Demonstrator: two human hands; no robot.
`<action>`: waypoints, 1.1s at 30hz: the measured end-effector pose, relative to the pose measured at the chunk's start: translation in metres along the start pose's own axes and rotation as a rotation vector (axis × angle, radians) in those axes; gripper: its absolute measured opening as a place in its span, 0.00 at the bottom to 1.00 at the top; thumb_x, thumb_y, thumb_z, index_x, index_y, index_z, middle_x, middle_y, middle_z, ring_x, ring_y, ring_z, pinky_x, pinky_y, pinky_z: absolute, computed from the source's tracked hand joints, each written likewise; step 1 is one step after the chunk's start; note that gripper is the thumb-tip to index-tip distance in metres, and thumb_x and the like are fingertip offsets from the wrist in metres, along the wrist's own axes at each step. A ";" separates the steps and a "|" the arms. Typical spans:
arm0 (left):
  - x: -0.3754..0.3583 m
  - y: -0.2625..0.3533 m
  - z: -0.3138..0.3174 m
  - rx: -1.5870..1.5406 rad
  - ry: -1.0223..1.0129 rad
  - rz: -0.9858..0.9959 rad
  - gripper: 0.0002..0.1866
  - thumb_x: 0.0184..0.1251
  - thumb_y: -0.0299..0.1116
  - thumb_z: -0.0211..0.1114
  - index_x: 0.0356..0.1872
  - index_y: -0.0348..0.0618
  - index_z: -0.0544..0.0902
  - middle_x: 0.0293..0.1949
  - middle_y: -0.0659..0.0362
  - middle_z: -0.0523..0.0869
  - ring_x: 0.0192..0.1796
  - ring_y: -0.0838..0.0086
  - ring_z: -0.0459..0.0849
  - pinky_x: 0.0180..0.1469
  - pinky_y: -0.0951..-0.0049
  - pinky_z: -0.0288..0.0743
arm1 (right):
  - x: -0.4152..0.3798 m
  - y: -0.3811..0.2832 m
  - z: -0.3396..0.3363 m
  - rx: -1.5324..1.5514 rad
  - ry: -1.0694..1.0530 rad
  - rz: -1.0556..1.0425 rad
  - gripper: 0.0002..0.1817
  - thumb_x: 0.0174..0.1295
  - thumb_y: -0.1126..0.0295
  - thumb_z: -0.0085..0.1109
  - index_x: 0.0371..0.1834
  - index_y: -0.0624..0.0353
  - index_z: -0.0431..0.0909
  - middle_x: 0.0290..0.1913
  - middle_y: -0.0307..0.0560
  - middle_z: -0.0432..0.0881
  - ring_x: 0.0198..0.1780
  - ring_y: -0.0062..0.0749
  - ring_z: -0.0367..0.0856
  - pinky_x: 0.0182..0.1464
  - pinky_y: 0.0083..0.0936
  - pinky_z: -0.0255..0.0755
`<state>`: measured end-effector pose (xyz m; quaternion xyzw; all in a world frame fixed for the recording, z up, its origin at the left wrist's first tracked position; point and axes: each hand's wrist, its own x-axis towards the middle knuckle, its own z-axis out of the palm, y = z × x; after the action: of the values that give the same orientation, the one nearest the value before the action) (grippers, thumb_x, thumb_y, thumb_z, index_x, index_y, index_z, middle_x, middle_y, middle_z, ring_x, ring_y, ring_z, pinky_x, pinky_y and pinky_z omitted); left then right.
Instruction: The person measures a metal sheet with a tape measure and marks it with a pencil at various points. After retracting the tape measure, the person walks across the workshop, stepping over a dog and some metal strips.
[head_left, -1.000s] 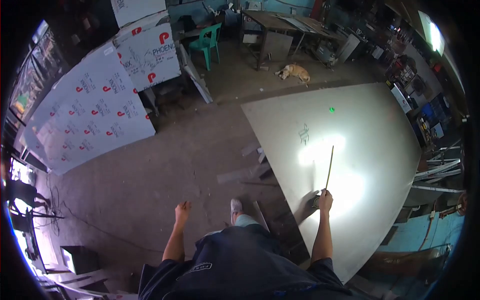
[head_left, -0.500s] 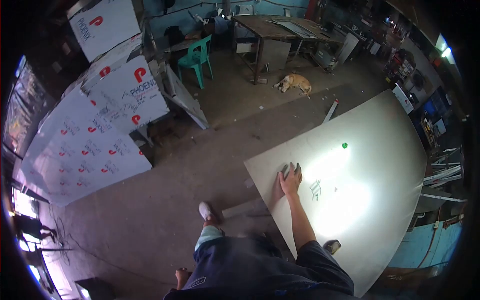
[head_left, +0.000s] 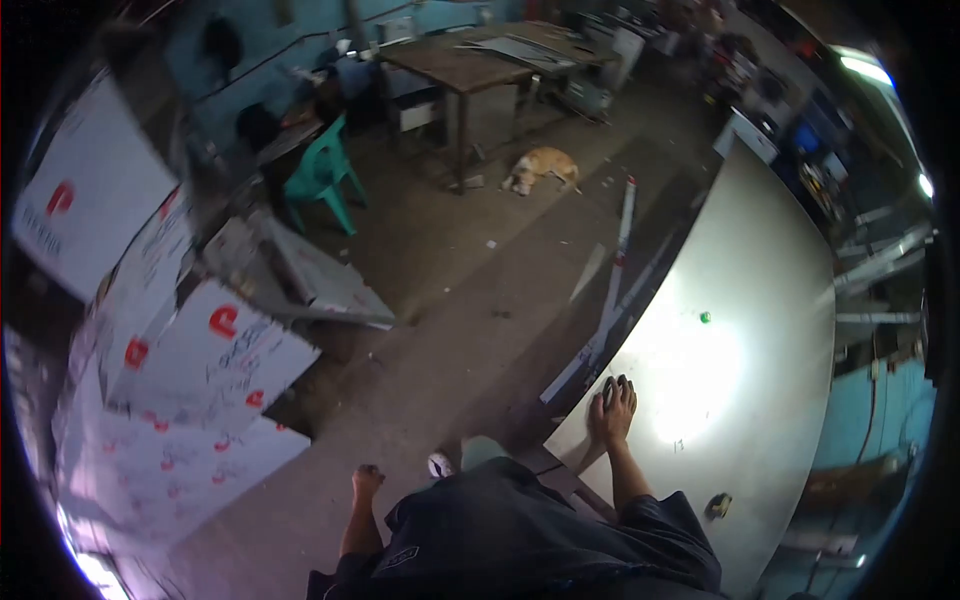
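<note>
A large, pale, smooth sheet lies at my right, with a bright glare across its middle. My right hand rests on its left part, fingers stretched out and a dark patch showing between thumb and fingers. Down at my left side, my left hand hangs over the floor with its fingers curled in; what they hold, if anything, is hidden. A small green thing sits farther up the sheet. Small dark marks show below the glare. Near my right elbow is a small dark and yellowish block.
Stacked white boards with red lettering stand at the left. Beyond them are a green plastic chair and a brown worktable. A tan dog lies on the floor. Long narrow strips run beside the sheet's left edge.
My view has turned and shifted, so the sheet now lies lower and further right. My left hand shows more fully, swung forward. My right hand still rests on the sheet.
</note>
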<state>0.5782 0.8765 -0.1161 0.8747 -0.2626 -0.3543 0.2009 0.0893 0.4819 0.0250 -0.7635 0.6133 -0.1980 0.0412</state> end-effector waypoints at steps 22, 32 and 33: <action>0.462 0.222 -0.086 0.344 -0.368 0.050 0.12 0.69 0.36 0.65 0.36 0.36 0.88 0.33 0.48 0.90 0.33 0.58 0.89 0.34 0.57 0.79 | 0.165 -0.118 0.060 0.187 0.247 0.349 0.29 0.55 0.85 0.66 0.62 0.54 0.81 0.58 0.57 0.75 0.64 0.52 0.75 0.67 0.39 0.72; 0.704 0.500 -0.065 0.031 -0.152 0.214 0.14 0.74 0.39 0.65 0.48 0.40 0.87 0.43 0.48 0.92 0.48 0.58 0.91 0.52 0.59 0.82 | 0.526 -0.195 0.139 0.427 0.348 0.096 0.19 0.57 0.88 0.61 0.50 0.59 0.86 0.49 0.54 0.74 0.50 0.46 0.80 0.52 0.36 0.76; 0.744 0.513 -0.053 -0.063 -0.137 0.225 0.14 0.75 0.38 0.64 0.52 0.40 0.87 0.43 0.50 0.92 0.47 0.59 0.91 0.52 0.60 0.82 | 0.553 -0.191 0.143 0.417 0.342 0.072 0.20 0.57 0.88 0.60 0.50 0.59 0.86 0.49 0.54 0.74 0.48 0.46 0.80 0.51 0.36 0.76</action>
<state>0.9089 0.0366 -0.1872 0.8068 -0.3606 -0.3965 0.2484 0.4085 -0.0241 0.0917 -0.6716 0.5842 -0.4445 0.1006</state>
